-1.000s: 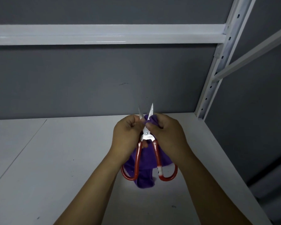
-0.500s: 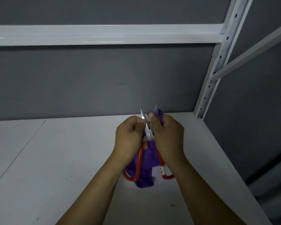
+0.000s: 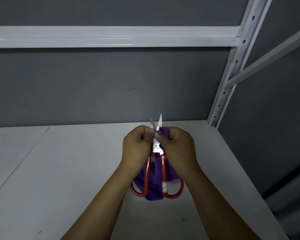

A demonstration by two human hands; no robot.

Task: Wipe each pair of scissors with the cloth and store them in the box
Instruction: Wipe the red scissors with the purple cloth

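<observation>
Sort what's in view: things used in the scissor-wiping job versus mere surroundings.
In the job: red-handled scissors, purple cloth, left hand, right hand.
Surroundings: white shelf, rack upright, crossbeam, grey wall. No box in view.

No text, brand or number can be read anywhere. The red-handled scissors (image 3: 156,149) carry a small white label (image 3: 164,186) on the handle at about five o'clock from the pivot, with faint red marks too blurred to make out.
</observation>
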